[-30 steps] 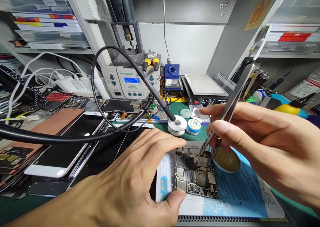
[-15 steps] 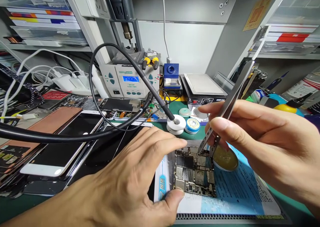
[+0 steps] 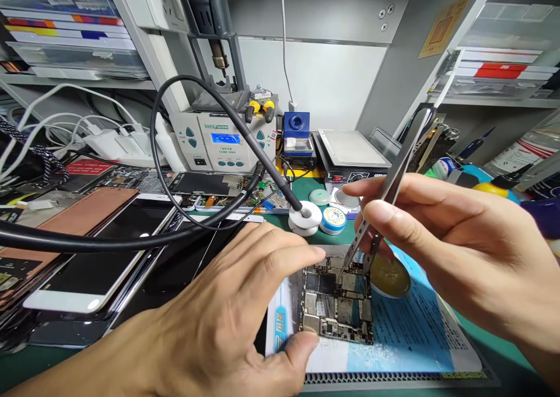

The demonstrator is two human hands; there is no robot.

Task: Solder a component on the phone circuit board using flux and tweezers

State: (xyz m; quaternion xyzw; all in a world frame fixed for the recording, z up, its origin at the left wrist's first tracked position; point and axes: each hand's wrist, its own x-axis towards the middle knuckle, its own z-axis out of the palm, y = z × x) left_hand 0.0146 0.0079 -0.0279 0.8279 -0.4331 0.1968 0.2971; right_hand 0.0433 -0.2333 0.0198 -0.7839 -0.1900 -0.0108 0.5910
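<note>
A phone logic board (image 3: 350, 312) with dark chips and metal shields lies over a blue-and-white printed sheet (image 3: 420, 327). My left hand (image 3: 249, 292) grips the board by its left side, index finger at the upper corner and thumb at the lower corner. Metal tweezers (image 3: 400, 158) are held in my right hand (image 3: 441, 234) between thumb and fingers. Their tips are spread apart over the upper part of the board; whether they touch it I cannot tell. Beside the board, partly behind the tweezers, sits a round tin of yellowish paste (image 3: 391, 277).
A white spool (image 3: 304, 221) with a black-corded tool tip in it stands behind the board, beside a small blue-and-white tin (image 3: 333, 219). Phones (image 3: 105, 251) lie at left. A hot-air station (image 3: 223, 143) and a hot plate (image 3: 350, 152) stand at the back.
The whole view has shifted slightly, so things appear a little further left. Both hands keep their holds on the board and the tweezers.
</note>
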